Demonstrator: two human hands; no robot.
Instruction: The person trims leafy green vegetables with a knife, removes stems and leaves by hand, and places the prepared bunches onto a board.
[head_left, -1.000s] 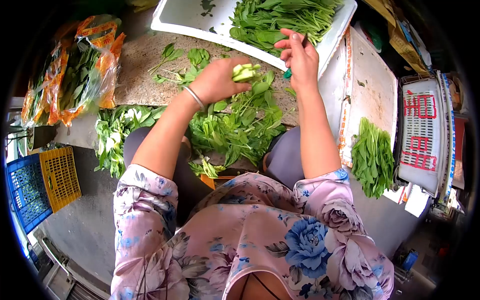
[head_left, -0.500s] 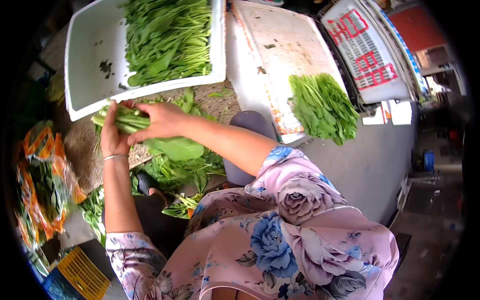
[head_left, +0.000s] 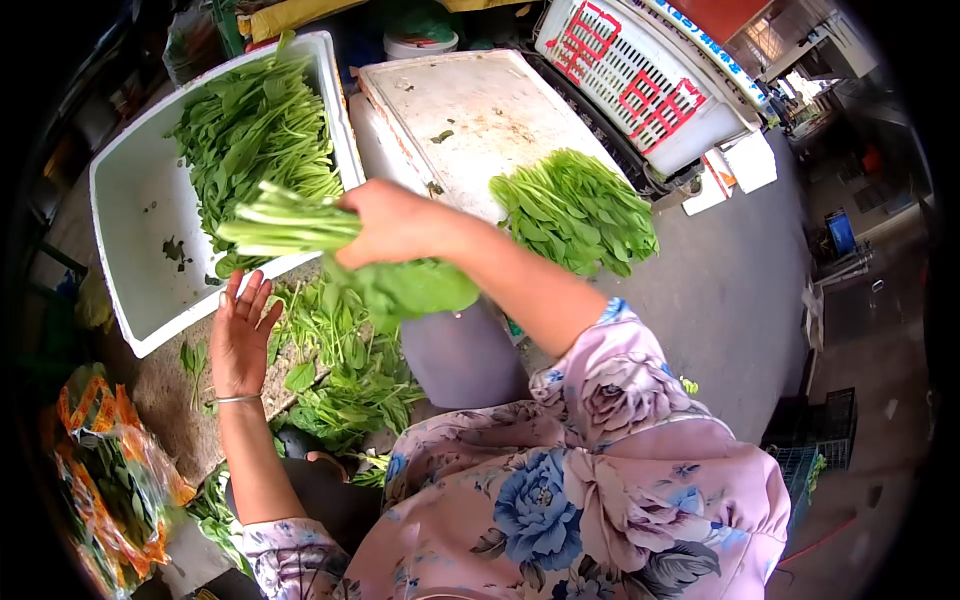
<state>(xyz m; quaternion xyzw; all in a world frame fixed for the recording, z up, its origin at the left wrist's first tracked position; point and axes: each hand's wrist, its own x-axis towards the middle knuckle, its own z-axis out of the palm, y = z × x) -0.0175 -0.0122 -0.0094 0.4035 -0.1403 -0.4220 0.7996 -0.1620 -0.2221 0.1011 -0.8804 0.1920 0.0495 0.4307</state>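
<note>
My right hand (head_left: 395, 222) is wrapped round a bunch of leafy greens (head_left: 290, 222), its pale cut stems pointing left and its leaves hanging below my wrist. The bunch is in the air near the front right corner of a white foam box (head_left: 215, 290). Inside that box lies a heap of the same greens (head_left: 262, 135). My left hand (head_left: 241, 340) is below the stems, palm up with fingers spread and nothing in it. To the right, another pile of greens (head_left: 575, 205) rests on a white foam lid (head_left: 470, 95).
Loose leaves (head_left: 340, 370) cover the ground by my feet. An orange-and-clear plastic bag (head_left: 115, 470) with greens stands at lower left. A white slotted crate (head_left: 620, 85) with red marks is at back right, a white bucket (head_left: 420, 45) behind the lid.
My right hand has lifted the bunch up and to the right, out of my left hand. The left hand has let go and opened. The view has shifted.
</note>
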